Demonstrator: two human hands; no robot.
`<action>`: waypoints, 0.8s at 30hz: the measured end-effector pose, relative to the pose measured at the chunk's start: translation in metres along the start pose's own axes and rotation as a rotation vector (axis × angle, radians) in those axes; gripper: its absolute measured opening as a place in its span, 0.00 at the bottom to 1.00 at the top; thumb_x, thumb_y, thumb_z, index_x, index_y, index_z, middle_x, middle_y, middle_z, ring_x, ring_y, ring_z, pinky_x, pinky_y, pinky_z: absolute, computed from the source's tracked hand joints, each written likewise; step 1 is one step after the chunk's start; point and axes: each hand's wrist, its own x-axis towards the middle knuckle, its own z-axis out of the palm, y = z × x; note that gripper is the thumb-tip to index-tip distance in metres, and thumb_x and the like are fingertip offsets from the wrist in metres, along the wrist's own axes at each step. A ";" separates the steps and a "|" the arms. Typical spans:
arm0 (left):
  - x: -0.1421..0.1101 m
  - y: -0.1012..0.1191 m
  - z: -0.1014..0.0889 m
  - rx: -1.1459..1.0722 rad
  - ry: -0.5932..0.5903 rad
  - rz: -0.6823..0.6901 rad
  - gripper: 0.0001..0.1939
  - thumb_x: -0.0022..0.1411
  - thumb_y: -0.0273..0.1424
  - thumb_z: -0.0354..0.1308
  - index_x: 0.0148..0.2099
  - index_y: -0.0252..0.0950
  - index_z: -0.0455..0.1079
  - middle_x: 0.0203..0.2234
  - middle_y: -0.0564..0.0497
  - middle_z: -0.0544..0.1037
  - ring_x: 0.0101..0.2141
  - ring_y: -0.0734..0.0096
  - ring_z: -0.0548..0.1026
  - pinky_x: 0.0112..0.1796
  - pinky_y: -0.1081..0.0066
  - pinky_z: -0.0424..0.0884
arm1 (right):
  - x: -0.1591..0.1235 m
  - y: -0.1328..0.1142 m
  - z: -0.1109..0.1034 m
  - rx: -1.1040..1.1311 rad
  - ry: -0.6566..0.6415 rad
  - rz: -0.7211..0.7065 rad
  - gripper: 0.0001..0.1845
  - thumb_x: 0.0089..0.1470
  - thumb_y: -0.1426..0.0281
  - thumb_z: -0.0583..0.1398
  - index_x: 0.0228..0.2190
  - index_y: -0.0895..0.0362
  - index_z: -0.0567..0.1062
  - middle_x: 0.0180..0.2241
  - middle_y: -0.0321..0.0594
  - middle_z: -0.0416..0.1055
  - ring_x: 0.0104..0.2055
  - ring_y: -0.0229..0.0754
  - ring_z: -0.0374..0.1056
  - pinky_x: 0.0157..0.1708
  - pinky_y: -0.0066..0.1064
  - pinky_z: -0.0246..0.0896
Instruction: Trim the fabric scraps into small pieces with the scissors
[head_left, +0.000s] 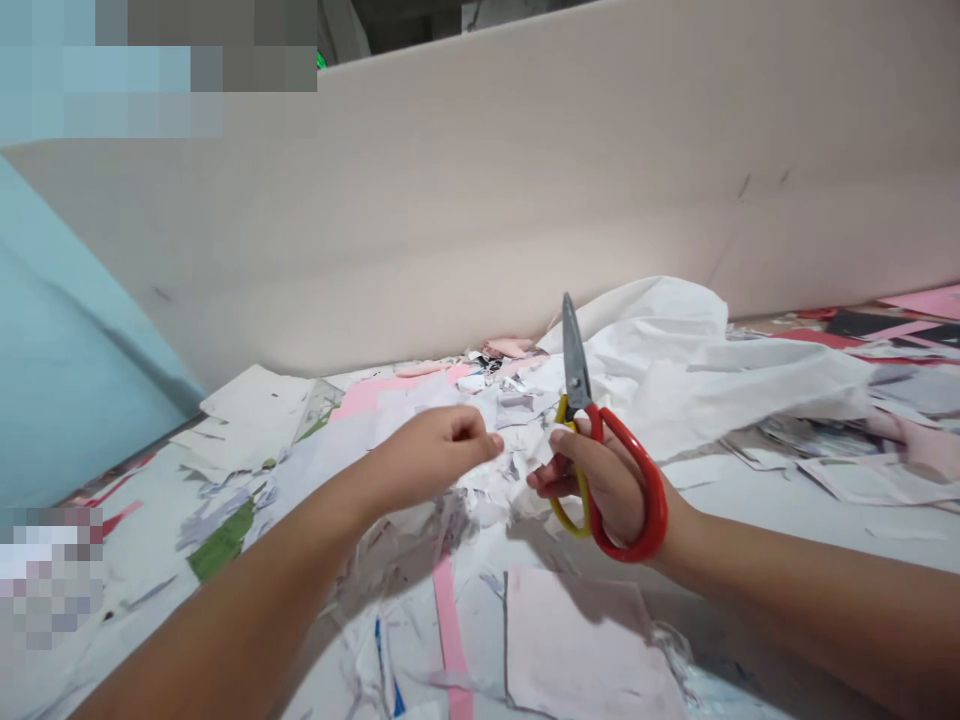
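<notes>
My right hand point(611, 485) is closed around scissors point(581, 400) with one red and one yellow handle. Their grey blades are together and point upward. A small white scrap point(541, 447) shows at the thumb and fingertips of that hand; whether it is gripped is hard to tell. To the left, my left hand point(439, 450) is curled with the thumb against the bent fingers, and anything inside it is hidden. Below and between both hands lies a heap of torn white paper scraps point(487, 500).
Behind the heap runs a pale wall-like panel point(450, 220). A crumpled white sheet point(675, 370) lies at back right, stacked white pieces point(255, 420) at left. In front are a pink strip point(448, 620) and a pale pink square point(585, 640). A light blue surface point(67, 340) borders the left.
</notes>
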 end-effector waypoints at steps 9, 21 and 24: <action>-0.006 0.002 0.034 -0.204 -0.291 0.051 0.24 0.58 0.51 0.37 0.33 0.39 0.64 0.22 0.53 0.72 0.19 0.73 0.65 0.25 0.71 0.60 | -0.012 -0.020 0.002 -0.472 -0.032 -0.119 0.18 0.53 0.61 0.52 0.16 0.56 0.61 0.14 0.32 0.61 0.18 0.35 0.59 0.20 0.27 0.57; 0.003 -0.009 0.064 -0.674 0.375 0.009 0.11 0.54 0.39 0.55 0.28 0.37 0.63 0.19 0.56 0.65 0.22 0.76 0.63 0.26 0.73 0.59 | -0.015 -0.012 0.005 -0.613 -0.045 -0.136 0.19 0.53 0.58 0.51 0.19 0.57 0.63 0.18 0.36 0.65 0.21 0.37 0.60 0.24 0.30 0.57; 0.005 -0.008 0.052 -0.723 0.458 0.033 0.09 0.53 0.38 0.56 0.29 0.36 0.64 0.19 0.56 0.67 0.23 0.77 0.64 0.26 0.74 0.59 | -0.014 -0.003 0.001 -0.540 -0.046 -0.178 0.19 0.54 0.56 0.50 0.23 0.58 0.66 0.22 0.39 0.68 0.26 0.40 0.64 0.28 0.33 0.59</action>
